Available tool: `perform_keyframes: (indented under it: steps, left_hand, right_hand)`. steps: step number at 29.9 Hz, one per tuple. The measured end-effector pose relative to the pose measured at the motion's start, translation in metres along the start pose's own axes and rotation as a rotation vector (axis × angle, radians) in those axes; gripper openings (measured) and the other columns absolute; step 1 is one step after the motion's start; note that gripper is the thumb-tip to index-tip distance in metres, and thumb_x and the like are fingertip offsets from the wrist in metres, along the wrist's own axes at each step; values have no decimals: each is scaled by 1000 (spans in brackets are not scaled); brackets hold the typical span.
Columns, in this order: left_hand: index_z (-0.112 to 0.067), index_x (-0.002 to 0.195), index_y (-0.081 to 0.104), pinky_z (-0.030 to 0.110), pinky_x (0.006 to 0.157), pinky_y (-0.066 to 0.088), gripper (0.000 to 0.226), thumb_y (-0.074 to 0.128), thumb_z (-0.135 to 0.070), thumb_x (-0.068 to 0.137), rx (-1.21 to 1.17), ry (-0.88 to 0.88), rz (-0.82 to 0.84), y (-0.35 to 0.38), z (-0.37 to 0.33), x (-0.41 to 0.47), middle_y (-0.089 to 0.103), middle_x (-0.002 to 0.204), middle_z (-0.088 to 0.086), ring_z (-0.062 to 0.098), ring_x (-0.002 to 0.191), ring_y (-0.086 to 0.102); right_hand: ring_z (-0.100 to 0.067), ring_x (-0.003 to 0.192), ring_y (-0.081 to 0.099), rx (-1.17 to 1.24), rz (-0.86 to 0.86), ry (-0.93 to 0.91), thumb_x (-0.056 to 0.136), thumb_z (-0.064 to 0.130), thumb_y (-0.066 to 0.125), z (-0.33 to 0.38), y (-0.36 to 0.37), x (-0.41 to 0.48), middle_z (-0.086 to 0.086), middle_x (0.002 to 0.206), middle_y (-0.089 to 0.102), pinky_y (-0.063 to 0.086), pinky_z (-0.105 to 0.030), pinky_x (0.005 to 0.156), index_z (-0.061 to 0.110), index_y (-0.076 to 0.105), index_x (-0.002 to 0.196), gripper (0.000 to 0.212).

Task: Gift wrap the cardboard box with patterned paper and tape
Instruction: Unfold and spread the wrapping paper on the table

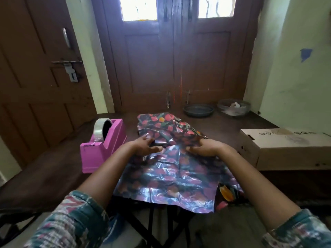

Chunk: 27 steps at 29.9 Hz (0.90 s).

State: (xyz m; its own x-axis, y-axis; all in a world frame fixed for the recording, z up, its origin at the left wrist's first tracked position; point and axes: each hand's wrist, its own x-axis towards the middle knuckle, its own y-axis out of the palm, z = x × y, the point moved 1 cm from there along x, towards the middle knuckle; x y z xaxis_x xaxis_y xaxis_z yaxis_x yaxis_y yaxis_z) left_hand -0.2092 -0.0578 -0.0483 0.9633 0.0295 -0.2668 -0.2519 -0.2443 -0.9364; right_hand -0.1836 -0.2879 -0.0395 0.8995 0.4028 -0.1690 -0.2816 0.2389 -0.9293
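Glossy dark patterned paper (172,172) with red and orange flowers lies spread across the middle of the dark table, its near edge hanging over the front. My left hand (146,146) and my right hand (202,149) both grip a raised fold across the middle of the sheet, fingers curled into it. The far part of the paper (161,124) is crumpled and bunched up. A white cardboard box (283,149) sits on the table to the right, apart from the paper. A pink tape dispenser (102,149) with a clear tape roll stands to the left.
A dark round dish (198,110) and a clear bowl (233,106) with scraps sit at the table's far edge, against brown wooden doors. The table (53,172) has a front edge near me, with black legs below it.
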Motion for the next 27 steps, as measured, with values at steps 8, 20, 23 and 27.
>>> perform_keyframes:
  steps: [8, 20, 23, 27]
  left_hand:
    - [-25, 150, 2, 50, 117, 4, 90, 33, -75, 82, 36, -108, -115, 20, 8, 38, -3, 158, 9, 28, 146, -3]
    - [-17, 104, 60, 32, 76, 46, 33, 51, -45, 89, -137, -255, -556, -33, 23, 68, 65, 108, 9, 28, 96, 60]
    - [-11, 132, 41, 39, 92, 43, 54, 56, -39, 88, -362, -359, -520, -34, 26, 87, 52, 131, 16, 34, 118, 51]
    - [-6, 139, 32, 40, 97, 42, 74, 70, -23, 79, -502, -450, -443, -35, 31, 98, 44, 138, 18, 35, 125, 45]
  right_hand:
    - [-25, 136, 31, -118, -134, -96, 74, 73, 24, 14, 9, 67, -6, 151, 30, 27, -34, 111, 25, 32, 143, 84]
    - [-31, 144, 3, -121, -122, -111, 93, 55, 34, 17, 24, 91, -10, 157, 5, 6, -50, 116, 20, 16, 148, 68]
    - [-27, 142, -17, -150, -59, -233, 91, 61, 29, 43, 37, 71, -7, 157, -9, -13, -52, 111, 27, 2, 149, 73]
    - [-21, 143, -17, -202, 113, -337, 89, 66, 26, 48, 56, 60, -1, 157, -13, -13, -51, 111, 36, -1, 148, 72]
